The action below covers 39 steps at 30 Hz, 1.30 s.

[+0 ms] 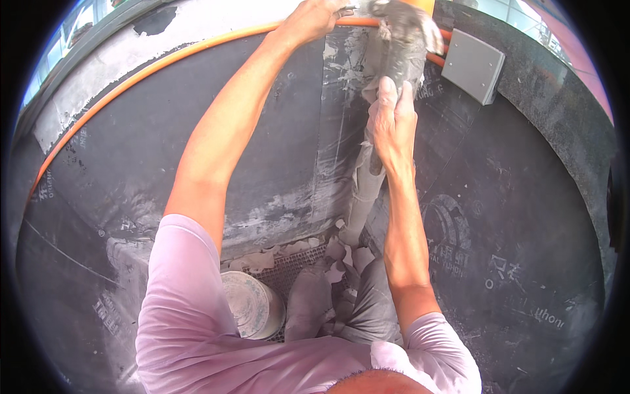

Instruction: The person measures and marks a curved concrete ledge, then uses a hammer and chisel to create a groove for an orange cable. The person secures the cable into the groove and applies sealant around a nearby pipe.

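My left hand (314,21) reaches up to the wall's top edge, just above an orange conduit (197,47). Its fingers are curled, and what they hold is cut off and unclear. In my right hand (395,125) is a grey, mottled hammer-like tool (403,60), gripped around its handle, with the handle's dark end below my palm. Its broad head, smeared by motion, is up beside the conduit near a yellow-orange piece (422,5). Behind the right hand, a dusty grey pipe (362,200) runs down the corner between two dark wall faces.
A grey junction box (471,65) sits on the right wall near the top. Dark sheeting (525,217) covers the walls. A dusty round bucket (252,305) stands left of my legs. Broken pale flakes (252,261) lie on mesh (289,268) at the wall's foot.
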Available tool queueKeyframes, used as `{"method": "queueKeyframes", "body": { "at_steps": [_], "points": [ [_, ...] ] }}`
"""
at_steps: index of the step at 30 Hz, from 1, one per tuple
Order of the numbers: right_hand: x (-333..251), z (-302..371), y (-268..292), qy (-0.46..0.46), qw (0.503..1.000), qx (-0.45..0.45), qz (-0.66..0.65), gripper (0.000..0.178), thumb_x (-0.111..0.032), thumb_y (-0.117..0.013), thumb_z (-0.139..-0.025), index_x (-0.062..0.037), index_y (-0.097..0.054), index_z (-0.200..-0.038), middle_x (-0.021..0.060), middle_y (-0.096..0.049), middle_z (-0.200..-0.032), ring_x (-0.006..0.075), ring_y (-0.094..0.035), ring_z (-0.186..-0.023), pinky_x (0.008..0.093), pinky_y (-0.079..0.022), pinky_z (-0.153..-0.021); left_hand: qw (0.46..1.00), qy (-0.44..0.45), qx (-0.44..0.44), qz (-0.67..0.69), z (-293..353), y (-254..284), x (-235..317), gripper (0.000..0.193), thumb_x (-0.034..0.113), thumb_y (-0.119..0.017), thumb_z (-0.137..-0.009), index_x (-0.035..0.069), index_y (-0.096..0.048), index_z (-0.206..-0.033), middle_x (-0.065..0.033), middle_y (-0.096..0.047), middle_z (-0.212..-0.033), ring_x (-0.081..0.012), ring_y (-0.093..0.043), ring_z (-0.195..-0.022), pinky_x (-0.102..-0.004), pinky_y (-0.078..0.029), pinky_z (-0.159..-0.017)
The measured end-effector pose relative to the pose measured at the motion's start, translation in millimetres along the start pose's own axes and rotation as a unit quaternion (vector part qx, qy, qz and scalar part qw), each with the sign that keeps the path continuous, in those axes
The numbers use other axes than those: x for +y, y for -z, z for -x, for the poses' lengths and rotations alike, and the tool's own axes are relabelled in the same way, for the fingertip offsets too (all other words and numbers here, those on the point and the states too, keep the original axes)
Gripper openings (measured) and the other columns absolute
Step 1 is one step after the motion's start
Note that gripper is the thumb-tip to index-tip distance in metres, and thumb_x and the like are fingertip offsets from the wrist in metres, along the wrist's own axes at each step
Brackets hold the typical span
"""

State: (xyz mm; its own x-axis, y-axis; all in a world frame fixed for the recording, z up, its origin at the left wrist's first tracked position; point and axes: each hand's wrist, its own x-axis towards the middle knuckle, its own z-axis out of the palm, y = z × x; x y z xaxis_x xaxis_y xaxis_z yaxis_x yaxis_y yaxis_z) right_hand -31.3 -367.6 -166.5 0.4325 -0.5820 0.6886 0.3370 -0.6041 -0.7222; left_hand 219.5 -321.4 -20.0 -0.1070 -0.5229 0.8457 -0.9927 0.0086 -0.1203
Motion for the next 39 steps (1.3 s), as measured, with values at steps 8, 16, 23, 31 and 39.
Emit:
{"method": "queueKeyframes", "body": {
  "at_steps": [8,16,23,31,39],
  "points": [
    [-69,38,27,0.113,0.969,0.026,-0.218,0.049,-0.053,-0.048,-0.115,-0.0042,-0.053,-0.122,0.0019,-0.049,-0.073,0.0108,-0.044,-0.052,0.0298,-0.038,-0.047,0.996,-0.054,0.042,0.065,-1,-7,-3,0.032,0.009,-0.059,-0.102,0.003,-0.071,-0.131,-0.0306,-0.074,-0.117,-0.0476,-0.071,-0.113,-0.0521,-0.057,-0.095],
    [-13,-17,14,0.438,0.877,0.162,0.113,0.051,-0.059,-0.047,-0.113,-0.0093,-0.054,-0.118,0.0014,-0.051,-0.067,0.0164,-0.049,-0.049,0.0347,-0.044,-0.044,0.996,-0.016,0.07,0.056,-3,-10,9,0.033,0.005,-0.054,-0.101,0.002,-0.073,-0.128,-0.029,-0.075,-0.118,-0.0472,-0.071,-0.115,-0.0515,-0.058,-0.098],
    [-56,14,10,0.115,0.981,0.054,-0.147,0.039,-0.044,-0.044,-0.118,-0.0069,-0.052,-0.11,0.0017,-0.049,-0.069,0.011,-0.045,-0.046,0.0295,-0.039,-0.039,0.995,-0.047,0.082,0.032,6,-17,-10,0.038,0.004,-0.053,-0.098,0.002,-0.073,-0.13,-0.03,-0.074,-0.118,-0.0488,-0.071,-0.113,-0.0531,-0.058,-0.097],
    [-20,-13,18,0.408,0.905,0.119,0.004,0.035,-0.037,-0.059,-0.11,-0.0031,-0.062,-0.103,0.0149,-0.06,-0.069,0.0267,-0.06,-0.059,0.0405,-0.054,-0.064,0.99,-0.037,0.124,0.056,2,-23,4,0.037,0.004,-0.053,-0.097,0.001,-0.073,-0.128,-0.0318,-0.073,-0.117,-0.05,-0.071,-0.111,-0.0546,-0.057,-0.095],
    [-71,12,22,0.086,0.981,0.042,-0.168,0.037,-0.042,-0.049,-0.117,-0.0086,-0.051,-0.101,-0.0019,-0.049,-0.063,0.0076,-0.043,-0.046,0.0269,-0.036,-0.04,0.994,-0.012,0.095,0.044,5,-22,-1,0.031,0.007,-0.055,-0.1,0.003,-0.074,-0.124,-0.0278,-0.075,-0.117,-0.0493,-0.071,-0.111,-0.0543,-0.058,-0.096]
  ]
}}
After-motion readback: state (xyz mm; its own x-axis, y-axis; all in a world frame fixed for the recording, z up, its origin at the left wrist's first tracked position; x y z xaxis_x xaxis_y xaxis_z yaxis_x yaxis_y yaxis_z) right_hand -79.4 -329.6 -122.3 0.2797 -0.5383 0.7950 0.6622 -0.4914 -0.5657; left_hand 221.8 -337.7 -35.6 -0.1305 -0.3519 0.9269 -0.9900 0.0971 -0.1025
